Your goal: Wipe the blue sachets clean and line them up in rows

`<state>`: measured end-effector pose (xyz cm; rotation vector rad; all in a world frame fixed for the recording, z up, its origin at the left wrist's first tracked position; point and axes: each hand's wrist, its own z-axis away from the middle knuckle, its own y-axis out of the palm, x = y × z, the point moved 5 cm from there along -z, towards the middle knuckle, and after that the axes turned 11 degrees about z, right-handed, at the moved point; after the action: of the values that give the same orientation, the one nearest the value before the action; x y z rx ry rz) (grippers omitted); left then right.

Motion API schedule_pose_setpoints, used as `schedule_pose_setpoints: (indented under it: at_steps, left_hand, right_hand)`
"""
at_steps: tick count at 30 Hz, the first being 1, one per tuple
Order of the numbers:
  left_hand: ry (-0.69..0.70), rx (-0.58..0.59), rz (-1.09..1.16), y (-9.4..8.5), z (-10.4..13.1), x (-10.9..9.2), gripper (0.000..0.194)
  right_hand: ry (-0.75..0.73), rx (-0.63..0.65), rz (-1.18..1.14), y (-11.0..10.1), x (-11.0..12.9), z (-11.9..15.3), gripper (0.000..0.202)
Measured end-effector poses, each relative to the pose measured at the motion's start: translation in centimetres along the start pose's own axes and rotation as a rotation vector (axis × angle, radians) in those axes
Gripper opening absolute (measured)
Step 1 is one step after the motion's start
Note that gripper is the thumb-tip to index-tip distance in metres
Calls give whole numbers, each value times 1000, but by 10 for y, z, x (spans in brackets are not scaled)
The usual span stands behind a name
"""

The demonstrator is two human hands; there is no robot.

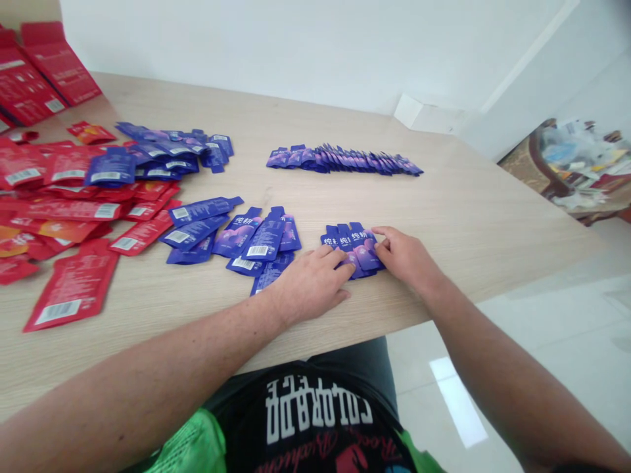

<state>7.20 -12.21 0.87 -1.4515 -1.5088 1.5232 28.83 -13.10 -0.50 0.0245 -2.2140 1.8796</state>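
Observation:
In front of me a small overlapping row of purple sachets lies face up on the table, its labels and pink fruit print showing. My left hand rests on the left end and lower edge of this row, fingers stretched out over it. At the right end, my right hand touches the edge with the index finger extended and the other fingers partly bent. Neither hand lifts a sachet. To the left of my left hand lies a loose group of purple sachets, some face up and some with barcodes showing.
A long tight row of purple sachets lies farther back. Another purple pile sits beside and partly on many red sachets at left. Red boxes stand behind. A white box is near the wall; the table's front edge is close.

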Motion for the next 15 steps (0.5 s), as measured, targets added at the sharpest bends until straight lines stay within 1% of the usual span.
schedule_pose_setpoints:
  at_steps: [2, 4, 6, 8, 10, 11, 13, 14, 15]
  left_hand:
    - [1, -1, 5, 1, 0, 0, 45]
    - [-1, -3, 11, 1, 0, 0, 45]
    - [1, -7, 33, -2, 1, 0, 44]
    - [14, -19, 93, -9, 5, -1, 42]
    - [2, -58, 212, -22, 12, -4, 38]
    - [-30, -91, 305, -28, 16, -6, 38]
    - [-129, -143, 567, -35, 25, -15, 45]
    - [-174, -148, 733, -33, 28, -23, 53]
    - [-200, -123, 914, -27, 28, -34, 63]
  right_hand:
    - [-76, 3, 102, 3, 3, -1, 39]
    - [-114, -21, 126, 2, 1, -3, 38]
    - [-94, -90, 88, -4, -1, -2, 38]
    - [-38, -164, -14, -19, 1, 8, 29]
    - [14, -218, -218, -39, 12, 30, 12]
    - [11, -224, -377, -49, 22, 45, 19]
    - [-74, -205, -804, -69, 50, 82, 37]
    - [-109, -149, -1004, -75, 64, 100, 42]
    - [-104, -101, -1180, -79, 74, 117, 46]
